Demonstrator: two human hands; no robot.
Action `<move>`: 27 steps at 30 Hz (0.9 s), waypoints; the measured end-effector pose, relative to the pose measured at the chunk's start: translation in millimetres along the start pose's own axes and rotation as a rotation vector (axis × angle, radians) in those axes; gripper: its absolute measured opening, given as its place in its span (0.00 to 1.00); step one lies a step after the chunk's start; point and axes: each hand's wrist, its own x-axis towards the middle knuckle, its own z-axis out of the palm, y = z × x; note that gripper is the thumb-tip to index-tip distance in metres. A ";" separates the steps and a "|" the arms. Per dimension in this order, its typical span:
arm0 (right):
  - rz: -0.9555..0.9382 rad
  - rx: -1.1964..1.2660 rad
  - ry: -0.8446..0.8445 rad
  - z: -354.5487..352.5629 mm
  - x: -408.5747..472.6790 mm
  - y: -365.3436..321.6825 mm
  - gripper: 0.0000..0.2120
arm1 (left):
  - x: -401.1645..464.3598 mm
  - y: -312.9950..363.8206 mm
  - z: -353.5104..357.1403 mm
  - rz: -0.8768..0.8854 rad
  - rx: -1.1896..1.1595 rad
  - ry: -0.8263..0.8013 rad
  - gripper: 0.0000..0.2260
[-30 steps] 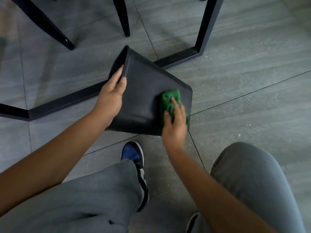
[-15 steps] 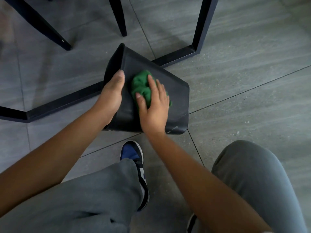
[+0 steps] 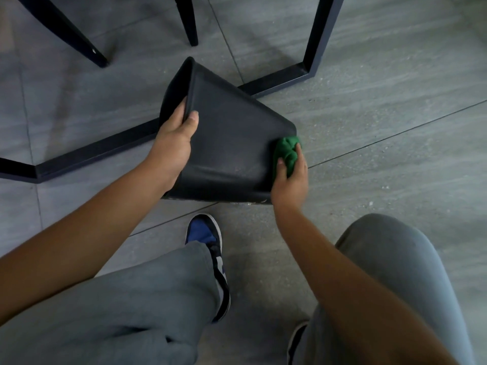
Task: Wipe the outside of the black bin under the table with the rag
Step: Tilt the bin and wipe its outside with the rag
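The black bin lies tipped on its side on the grey tiled floor, its open mouth facing up and left. My left hand grips the bin's rim, thumb on the outer wall and fingers inside. My right hand presses a bunched green rag against the bin's base corner at the right.
The black metal table frame runs along the floor behind the bin, with an upright leg at the right. Two dark chair legs stand at the back left. My grey-trousered knees and a blue shoe fill the foreground.
My right hand has swept the rag from the upper middle of the bin's wall down to its base corner at the right. My left hand shifted its grip on the rim.
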 end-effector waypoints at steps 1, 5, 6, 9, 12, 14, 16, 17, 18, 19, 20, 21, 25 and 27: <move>0.003 0.011 0.003 1.0 -12.1 1.2 0.26 | -0.8 1.5 0.4 -0.009 0.005 0.005 0.21; -0.060 0.097 -0.020 7.6 -61.2 -6.9 0.27 | -2.3 5.7 1.0 -0.027 0.016 0.033 0.21; -0.086 0.108 -0.035 10.0 -72.2 -11.5 0.28 | -2.3 6.3 1.4 -0.031 0.020 0.043 0.21; -0.208 0.139 -0.083 16.5 -100.3 -27.0 0.30 | -0.6 6.2 6.1 -0.031 0.023 0.050 0.22; -0.273 0.216 -0.157 18.1 -121.7 -39.1 0.34 | 10.6 16.5 11.4 -0.011 0.061 0.062 0.21; -0.280 0.240 -0.189 17.3 -128.1 -45.0 0.35 | 21.4 23.2 10.1 0.023 0.074 0.047 0.21; -0.296 0.243 -0.179 14.3 -126.4 -50.0 0.36 | 29.3 27.4 8.0 0.024 0.074 0.055 0.20; -0.312 0.239 -0.165 12.3 -123.4 -53.2 0.35 | 32.7 29.4 7.5 0.018 0.084 0.062 0.18; -0.339 0.231 -0.150 10.1 -120.4 -57.1 0.35 | 35.3 32.0 5.9 0.010 0.083 0.079 0.17; -0.374 0.220 -0.136 8.0 -118.2 -61.7 0.34 | 37.6 34.5 3.6 -0.001 0.072 0.094 0.17; -0.411 0.207 -0.127 5.7 -117.3 -66.7 0.33 | 38.6 36.2 1.0 -0.013 0.065 0.099 0.18; -0.452 0.194 -0.125 3.9 -117.9 -71.6 0.33 | 38.6 38.0 -1.3 -0.027 0.061 0.100 0.21; -0.595 0.130 -0.124 1.5 -121.2 -83.3 0.31 | 32.8 42.5 -0.5 -0.029 0.091 0.130 0.24; -0.614 0.109 -0.108 1.4 -116.8 -86.4 0.31 | 31.0 48.4 3.3 -0.059 -0.019 0.096 0.21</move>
